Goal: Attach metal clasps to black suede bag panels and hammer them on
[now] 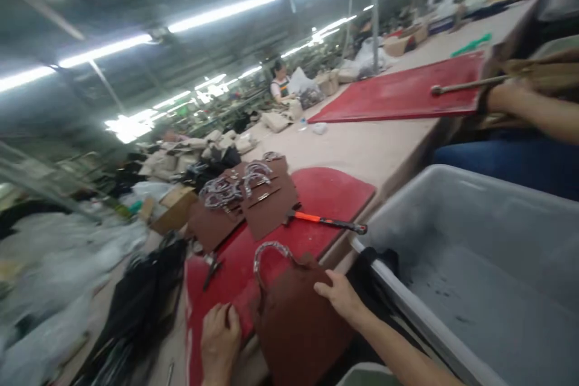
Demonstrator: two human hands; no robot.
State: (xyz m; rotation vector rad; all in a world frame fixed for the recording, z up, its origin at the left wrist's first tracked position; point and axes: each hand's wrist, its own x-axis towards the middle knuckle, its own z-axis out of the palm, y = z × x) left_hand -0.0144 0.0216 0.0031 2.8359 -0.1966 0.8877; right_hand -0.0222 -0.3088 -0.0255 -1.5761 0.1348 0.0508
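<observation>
My right hand [339, 297] pinches the right edge of a brown bag panel [301, 325], thumb on top. A curved handle [271, 248] in clear wrapping stands up from its far edge. The panel hangs partly over the near edge of a red mat [253, 301]. Left of it, my left hand [220, 335] rests on the mat with its fingers curled; what is under them is hidden. Beyond the panel lies a hammer [323, 220] with an orange and black handle. A dark tool [211, 270] sits near the mat's left side.
Brown panels [269, 208] with wrapped handles [221, 191] lie further back. A grey bin [488, 253] stands at the right. Black pieces [136, 307] lie to the left. Past the bin, another person's hand [506, 95] holds a hammer [465, 85] over a second red mat [398, 90].
</observation>
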